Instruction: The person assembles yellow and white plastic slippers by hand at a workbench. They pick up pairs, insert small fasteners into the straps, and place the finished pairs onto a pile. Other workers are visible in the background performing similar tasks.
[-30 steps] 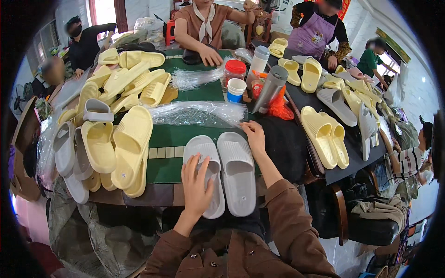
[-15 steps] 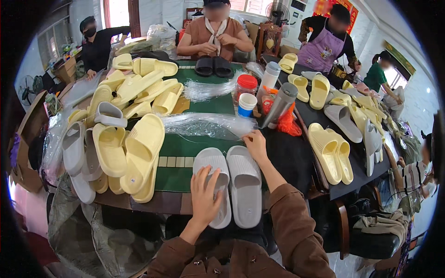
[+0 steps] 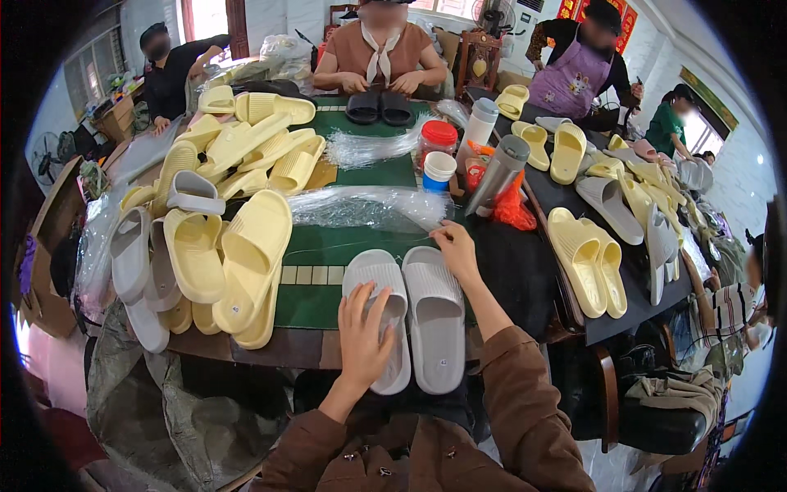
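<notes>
I am pressing my left hand (image 3: pixel 363 334), fingers spread, flat on the left grey slipper (image 3: pixel 379 316) at 6 o'clock on the green mat (image 3: pixel 328 246). My right hand (image 3: pixel 456 250) is pinching a thin clear strand (image 3: pixel 361 244) at the right grey slipper's (image 3: pixel 434 316) toe, pile of clear strands (image 3: pixel 369 207) lying at 12 o'clock

Grey ribbed slides (image 3: pixel 410 316); pale-yellow slides (image 3: pixel 238 254); green table mat (image 3: pixel 328 246)

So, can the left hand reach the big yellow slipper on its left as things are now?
Probably yes. The left hand rests on the grey slipper pair, and only bare green mat lies between it and the big yellow slipper.
</notes>
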`<action>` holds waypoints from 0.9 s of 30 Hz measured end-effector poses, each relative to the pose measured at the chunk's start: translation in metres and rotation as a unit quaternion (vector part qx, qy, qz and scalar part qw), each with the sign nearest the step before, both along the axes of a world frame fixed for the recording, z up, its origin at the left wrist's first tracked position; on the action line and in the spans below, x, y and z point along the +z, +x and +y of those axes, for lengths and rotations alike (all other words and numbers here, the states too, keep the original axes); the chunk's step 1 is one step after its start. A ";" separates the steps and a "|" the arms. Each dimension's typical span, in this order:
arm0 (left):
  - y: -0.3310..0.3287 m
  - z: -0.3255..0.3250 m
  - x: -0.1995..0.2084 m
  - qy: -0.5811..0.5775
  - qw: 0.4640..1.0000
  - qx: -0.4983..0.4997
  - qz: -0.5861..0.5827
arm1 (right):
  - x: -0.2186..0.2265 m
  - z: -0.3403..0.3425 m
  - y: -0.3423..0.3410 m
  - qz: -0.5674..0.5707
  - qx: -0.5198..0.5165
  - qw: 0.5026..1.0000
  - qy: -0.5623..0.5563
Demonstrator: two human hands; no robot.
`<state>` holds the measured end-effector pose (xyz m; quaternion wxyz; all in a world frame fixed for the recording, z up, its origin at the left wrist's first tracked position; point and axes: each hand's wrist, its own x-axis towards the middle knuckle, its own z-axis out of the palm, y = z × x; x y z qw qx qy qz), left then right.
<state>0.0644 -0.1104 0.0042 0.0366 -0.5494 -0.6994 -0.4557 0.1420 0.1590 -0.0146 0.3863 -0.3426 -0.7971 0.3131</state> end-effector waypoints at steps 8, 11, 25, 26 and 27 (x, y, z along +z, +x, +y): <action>0.001 0.000 0.001 -0.001 1.000 -0.006 -0.005 | 0.021 -0.033 0.034 0.198 0.019 0.972 -0.122; 0.000 -0.003 0.000 -0.001 1.000 -0.003 -0.010 | 0.060 -0.071 0.043 0.235 0.053 0.960 -0.143; 0.041 -0.022 0.023 0.081 0.932 -0.128 -0.331 | 0.068 -0.187 0.100 0.190 0.194 0.954 -0.127; 0.041 -0.024 0.026 0.082 0.922 -0.138 -0.353 | 0.069 -0.194 0.107 0.170 0.215 0.952 -0.137; 0.041 -0.025 0.028 0.083 0.912 -0.148 -0.375 | 0.071 -0.201 0.112 0.149 0.237 0.949 -0.147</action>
